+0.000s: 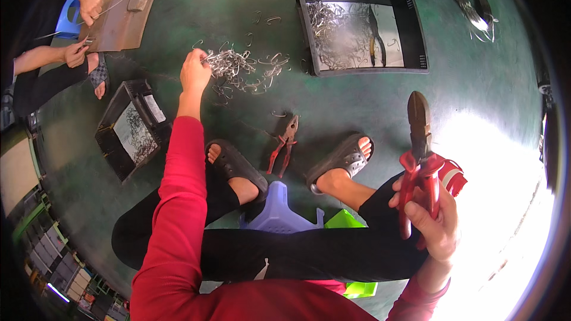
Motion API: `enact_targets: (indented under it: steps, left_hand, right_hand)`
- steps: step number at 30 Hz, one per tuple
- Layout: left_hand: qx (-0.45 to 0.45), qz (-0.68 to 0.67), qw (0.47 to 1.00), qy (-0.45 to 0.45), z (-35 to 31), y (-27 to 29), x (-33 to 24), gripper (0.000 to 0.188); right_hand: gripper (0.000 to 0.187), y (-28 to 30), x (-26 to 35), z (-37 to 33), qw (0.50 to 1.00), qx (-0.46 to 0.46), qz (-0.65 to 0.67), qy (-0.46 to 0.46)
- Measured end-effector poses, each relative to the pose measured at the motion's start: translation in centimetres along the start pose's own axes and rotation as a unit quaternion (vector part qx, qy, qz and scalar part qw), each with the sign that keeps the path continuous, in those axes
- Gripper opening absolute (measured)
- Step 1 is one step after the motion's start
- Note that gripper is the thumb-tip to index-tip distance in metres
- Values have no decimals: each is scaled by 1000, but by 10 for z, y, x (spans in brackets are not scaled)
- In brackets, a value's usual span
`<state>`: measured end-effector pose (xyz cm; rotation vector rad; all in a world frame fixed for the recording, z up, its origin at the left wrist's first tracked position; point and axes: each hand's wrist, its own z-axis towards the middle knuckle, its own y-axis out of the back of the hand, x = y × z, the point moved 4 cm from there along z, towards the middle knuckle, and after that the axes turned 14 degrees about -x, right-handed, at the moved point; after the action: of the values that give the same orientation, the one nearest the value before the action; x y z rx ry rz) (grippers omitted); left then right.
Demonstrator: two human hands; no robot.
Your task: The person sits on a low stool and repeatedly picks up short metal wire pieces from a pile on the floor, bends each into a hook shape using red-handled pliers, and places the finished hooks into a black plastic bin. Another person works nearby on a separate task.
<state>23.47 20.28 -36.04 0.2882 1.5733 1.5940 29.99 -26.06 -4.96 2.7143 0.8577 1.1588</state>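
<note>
My left hand (195, 71) reaches out to a loose heap of small bent metal hooks (229, 62) on the floor. Its fingers are closed at the heap's left edge; what lies between them is hidden. My right hand (433, 217) is wrapped round the red handles of a pair of pliers (420, 142), held up above my right knee with the jaws pointing away from me. Between my feet, a second pair of red-handled pliers (284, 145) lies on the floor, short of the heap.
A black crate (363, 72) at the far right contains hooks and dark-handled pliers (377, 41). At left stands a smaller black crate (110, 148) with more hooks. Wire coils (473, 9) lie far right. Another person's hands (89, 3) hold wire far left. A blue stool (276, 217) sits below me.
</note>
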Motion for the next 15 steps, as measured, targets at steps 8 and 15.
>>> enact_targets:
  steps: [8, 15]
  left_hand:
    - [-63, -72, 987, -130, 12, -48, -57, 40]
    - [-2, -15, 963, -269, 25, -125, -143, 45]
  right_hand:
    - [38, -2, -4, 2, 1000, -11, 4, 23]
    - [43, 4, 0, 10, 999, 15, -12, -31]
